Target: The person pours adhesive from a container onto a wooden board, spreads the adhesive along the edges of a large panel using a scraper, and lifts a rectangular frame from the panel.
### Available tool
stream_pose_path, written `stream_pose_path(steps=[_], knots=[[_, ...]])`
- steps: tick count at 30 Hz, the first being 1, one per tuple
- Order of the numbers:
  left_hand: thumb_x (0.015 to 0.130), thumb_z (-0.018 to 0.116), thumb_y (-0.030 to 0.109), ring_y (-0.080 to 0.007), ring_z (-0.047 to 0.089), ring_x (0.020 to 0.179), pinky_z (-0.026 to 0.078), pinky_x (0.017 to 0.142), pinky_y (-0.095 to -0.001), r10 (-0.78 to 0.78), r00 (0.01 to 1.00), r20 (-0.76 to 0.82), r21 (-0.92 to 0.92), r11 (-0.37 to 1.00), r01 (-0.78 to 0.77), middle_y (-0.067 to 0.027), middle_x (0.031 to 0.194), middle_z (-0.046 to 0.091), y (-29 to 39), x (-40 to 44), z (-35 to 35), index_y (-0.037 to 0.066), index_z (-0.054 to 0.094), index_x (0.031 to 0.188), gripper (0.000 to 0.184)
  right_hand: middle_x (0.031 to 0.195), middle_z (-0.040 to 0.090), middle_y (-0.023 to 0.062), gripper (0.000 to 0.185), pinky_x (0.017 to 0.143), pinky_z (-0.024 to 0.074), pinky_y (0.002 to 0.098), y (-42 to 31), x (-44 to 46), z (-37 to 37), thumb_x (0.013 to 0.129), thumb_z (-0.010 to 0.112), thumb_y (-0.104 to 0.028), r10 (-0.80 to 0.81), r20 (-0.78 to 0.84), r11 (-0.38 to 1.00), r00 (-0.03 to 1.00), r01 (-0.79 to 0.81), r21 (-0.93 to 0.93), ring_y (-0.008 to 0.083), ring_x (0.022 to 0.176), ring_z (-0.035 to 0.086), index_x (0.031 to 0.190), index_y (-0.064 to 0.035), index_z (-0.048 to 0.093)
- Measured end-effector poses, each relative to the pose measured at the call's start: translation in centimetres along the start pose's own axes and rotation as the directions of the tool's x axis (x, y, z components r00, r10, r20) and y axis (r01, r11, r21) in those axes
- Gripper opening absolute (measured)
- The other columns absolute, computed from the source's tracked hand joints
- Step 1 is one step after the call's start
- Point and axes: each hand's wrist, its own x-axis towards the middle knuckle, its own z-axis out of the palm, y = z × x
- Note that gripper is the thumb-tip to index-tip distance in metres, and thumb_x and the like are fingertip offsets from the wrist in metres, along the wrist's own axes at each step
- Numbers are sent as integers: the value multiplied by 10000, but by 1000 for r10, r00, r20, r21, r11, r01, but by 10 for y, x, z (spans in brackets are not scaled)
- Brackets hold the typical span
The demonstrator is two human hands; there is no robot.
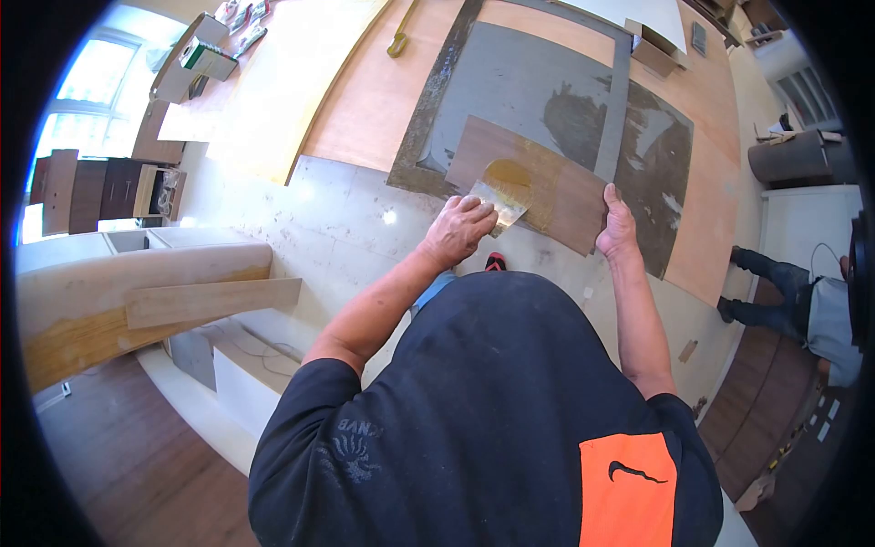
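Note:
My left hand is closed on a flat, shiny scraper, whose blade rests on a thin brown board. A patch of yellowish-brown paste lies on the board beside the blade. At the board's right end, my right hand grips its edge, thumb on top, the other fingers partly hidden. Under and beyond the board is a larger grey panel with dark borders and dark smears.
A tape measure lies on the light wood sheet beyond. An open cardboard box stands at the back right. Curved furniture is at left. Another person is at the far right. Boxes and tools lie at upper left.

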Motion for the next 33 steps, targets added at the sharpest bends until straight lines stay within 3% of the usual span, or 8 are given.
stream_pose_path(steps=[4,7,10,16,20,23,29,33], knots=[[745,608,83,-257,564,1073,435,914,-417,-16,1000,22,4,1000,16,-51,1158,634,-10,-12,6,72,628,1106,361,1247,644,134,568,1030,480,500,4,7,-6,909,704,-449,-41,-39,999,998,40,-21,289,1169,615,1268,-28,578],[736,605,93,-264,562,1072,431,922,-429,-38,997,61,-1,999,38,-59,1162,630,-16,-22,10,67,624,1111,376,1290,627,129,561,1060,452,504,-1,10,-9,943,660,-439,0,-49,987,999,8,162,302,1206,591,1318,-36,555],[729,604,107,-274,560,1085,430,932,-436,-71,992,108,-2,997,72,-70,1177,629,-18,-29,11,60,623,1124,399,1250,640,123,508,1053,451,491,-22,1,-8,954,659,-410,-43,-62,974,997,56,221,300,1177,601,1280,-30,570],[756,603,83,-297,553,1134,428,957,-451,-107,994,-7,37,994,107,-90,1230,624,-20,-33,35,62,616,1201,446,1345,589,126,528,1074,429,499,-37,-9,-27,988,601,-412,-143,-122,974,982,161,158,305,1256,550,1348,-33,524],[777,603,57,-309,539,1162,425,964,-467,-157,986,-55,116,980,163,-105,1284,603,-23,-35,58,68,610,1238,460,1386,561,131,537,1094,410,507,-33,-30,-33,998,585,-410,-98,-182,969,979,135,207,316,1281,529,1372,-33,505],[771,610,58,-313,520,1190,423,970,-472,-165,986,30,97,982,161,-110,1323,578,-21,-41,69,65,607,1246,475,1397,555,132,543,1105,399,514,-23,-41,-47,1004,573,-410,-100,-194,968,976,140,207,321,1290,523,1384,-31,494],[743,617,48,-315,510,1197,418,983,-476,-148,988,52,58,988,145,-107,1325,570,-28,-52,53,66,609,1245,503,1405,552,122,537,1109,394,518,-8,-59,-71,1009,563,-410,-108,-252,964,962,163,209,318,1299,515,1392,-41,489],[766,613,80,-303,524,1180,413,983,-464,-182,983,3,95,979,181,-98,1258,617,-43,-56,40,71,644,1182,417,1393,558,118,525,1102,403,518,-4,-68,-80,1013,553,-413,-131,-305,962,943,195,192,317,1287,524,1388,-52,492]])
